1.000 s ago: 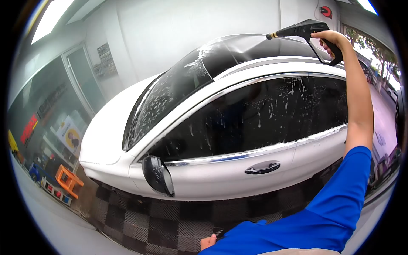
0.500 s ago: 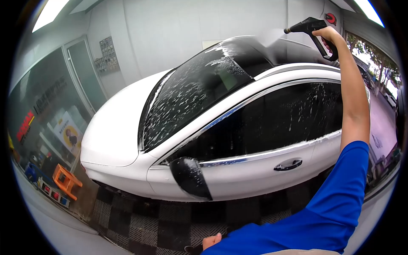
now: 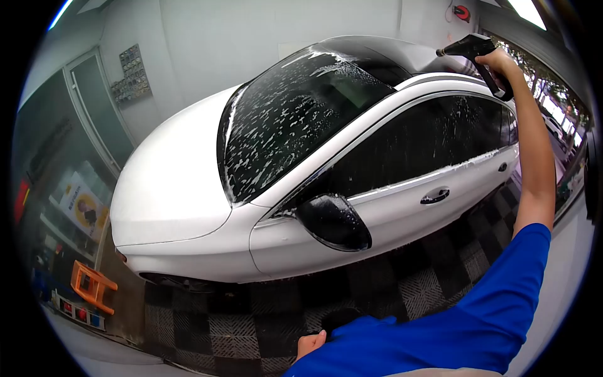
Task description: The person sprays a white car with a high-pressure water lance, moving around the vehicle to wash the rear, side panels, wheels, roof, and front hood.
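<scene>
My right hand [image 3: 496, 63] is raised at the upper right, fingers wrapped round the grip of a black spray gun [image 3: 468, 48]. From its nozzle a fan of spray reaches the dark roof of a white car [image 3: 169, 182]. White foam streaks cover the windshield [image 3: 295, 107], with some along the side window's lower edge. The black side mirror [image 3: 336, 221] has droplets on it. Low in the view, my left hand [image 3: 311, 344] is closed in front of my blue shirt; what it holds, if anything, is hidden.
Dark checkered floor tiles [image 3: 232, 330] lie below the car. An orange stool [image 3: 92, 286] stands at the lower left near a glass front with a poster. A red reel [image 3: 461, 13] hangs on the back wall. A street shows through the opening at the right.
The view has shifted toward the car's front, showing more hood and windshield. The spray gun in my right hand now points at a part of the roof farther back.
</scene>
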`<state>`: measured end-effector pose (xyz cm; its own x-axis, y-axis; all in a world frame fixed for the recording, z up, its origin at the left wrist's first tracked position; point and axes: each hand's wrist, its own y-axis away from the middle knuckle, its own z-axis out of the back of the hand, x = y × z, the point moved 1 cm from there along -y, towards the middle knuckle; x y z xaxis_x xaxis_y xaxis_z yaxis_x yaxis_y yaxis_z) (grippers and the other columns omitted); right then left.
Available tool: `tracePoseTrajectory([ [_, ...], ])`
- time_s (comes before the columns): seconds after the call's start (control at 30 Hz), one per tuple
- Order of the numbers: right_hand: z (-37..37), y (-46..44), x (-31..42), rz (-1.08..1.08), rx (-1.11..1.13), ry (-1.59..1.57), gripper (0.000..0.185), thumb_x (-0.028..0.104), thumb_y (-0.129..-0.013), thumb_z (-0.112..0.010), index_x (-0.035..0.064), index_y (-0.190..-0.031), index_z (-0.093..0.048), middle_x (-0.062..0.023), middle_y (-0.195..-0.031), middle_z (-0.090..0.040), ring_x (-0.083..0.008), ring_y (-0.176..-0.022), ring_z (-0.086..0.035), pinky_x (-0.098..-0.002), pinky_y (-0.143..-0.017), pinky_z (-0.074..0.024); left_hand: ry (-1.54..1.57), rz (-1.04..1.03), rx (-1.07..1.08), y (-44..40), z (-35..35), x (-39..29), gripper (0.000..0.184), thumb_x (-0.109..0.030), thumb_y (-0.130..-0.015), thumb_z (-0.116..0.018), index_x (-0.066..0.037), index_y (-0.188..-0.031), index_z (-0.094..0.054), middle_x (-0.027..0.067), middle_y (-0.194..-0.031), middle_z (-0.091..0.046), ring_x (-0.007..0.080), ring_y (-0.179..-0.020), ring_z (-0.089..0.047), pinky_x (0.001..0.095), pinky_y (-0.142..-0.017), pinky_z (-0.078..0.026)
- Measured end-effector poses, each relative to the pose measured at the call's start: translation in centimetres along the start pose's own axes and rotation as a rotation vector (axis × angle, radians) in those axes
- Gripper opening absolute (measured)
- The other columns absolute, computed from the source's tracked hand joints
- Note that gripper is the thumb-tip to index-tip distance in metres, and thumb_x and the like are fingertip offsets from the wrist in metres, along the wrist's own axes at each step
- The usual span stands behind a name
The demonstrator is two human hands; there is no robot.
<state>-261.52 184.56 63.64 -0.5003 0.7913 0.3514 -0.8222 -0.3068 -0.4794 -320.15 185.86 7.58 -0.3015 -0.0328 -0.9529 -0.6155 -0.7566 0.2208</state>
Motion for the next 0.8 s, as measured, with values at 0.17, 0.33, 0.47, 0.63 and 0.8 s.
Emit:
tracePoseTrajectory([
  [0.17, 1.4, 6.4, 2.3, -0.087, 0.266, -0.06, 0.049, 0.042, -0.08, -0.072, 0.0038, -0.057, -0.052, -0.005, -0.048, -0.047, -0.0164, -0.036, -0.046, -0.0339, -0.034, -0.0358, 0.054, 0.01, 0.085, -0.9, 4.7, 1.7, 0.049, -0.026, -0.096, -0.057, 0.003, -0.057, -0.05, 0.0084, -0.045, -0.042, 0.0109, -0.043, -0.038, 0.0361, -0.044, -0.031],
  [0.33, -0.7, 6.5, 4.6, -0.103, 0.201, -0.057, 0.047, 0.042, -0.081, -0.071, 0.0054, -0.057, -0.055, -0.0021, -0.047, -0.046, -0.0141, -0.035, -0.045, -0.0303, -0.034, -0.0355, 0.087, 0.054, 0.104, -3.0, 9.9, 4.1, 0.049, -0.028, -0.096, -0.057, 0.003, -0.058, -0.051, 0.0063, -0.045, -0.042, 0.0075, -0.046, -0.037, 0.0345, -0.044, -0.031],
  [0.47, -4.2, 4.6, 8.7, -0.017, 0.148, 0.039, 0.046, 0.043, -0.081, -0.071, 0.0047, -0.06, -0.055, -0.0027, -0.049, -0.047, -0.0149, -0.037, -0.046, -0.0331, -0.035, -0.0349, 0.052, 0.096, 0.082, -5.2, 15.4, 6.4, 0.05, -0.028, -0.096, -0.057, 0.002, -0.057, -0.049, 0.0028, -0.045, -0.04, 0.0061, -0.046, -0.037, 0.0328, -0.044, -0.03],
  [0.63, -8.7, 5.9, 17.4, -0.067, 0.253, -0.263, 0.056, 0.045, -0.082, -0.069, 0.0079, -0.051, -0.041, -0.0036, -0.047, -0.042, -0.0168, -0.035, -0.044, -0.0332, -0.034, -0.0326, 0.09, 0.309, 0.042, -8.3, 23.0, 4.0, 0.052, -0.03, -0.096, -0.057, 0.0, -0.054, -0.048, -0.0013, -0.046, -0.041, 0.0063, -0.046, -0.036, 0.0319, -0.044, -0.029],
  [0.8, -13.6, 1.2, 22.9, 0.098, 0.063, -0.197, 0.048, 0.037, -0.081, -0.072, 0.0003, -0.056, -0.054, -0.0079, -0.046, -0.05, -0.0196, -0.034, -0.048, -0.0361, -0.035, -0.0377, -0.046, 0.202, 0.023, -10.3, 29.3, 3.4, 0.056, -0.031, -0.097, -0.056, 0.001, -0.053, -0.043, -0.0019, -0.047, -0.036, 0.0057, -0.048, -0.031, 0.0324, -0.044, -0.025],
])
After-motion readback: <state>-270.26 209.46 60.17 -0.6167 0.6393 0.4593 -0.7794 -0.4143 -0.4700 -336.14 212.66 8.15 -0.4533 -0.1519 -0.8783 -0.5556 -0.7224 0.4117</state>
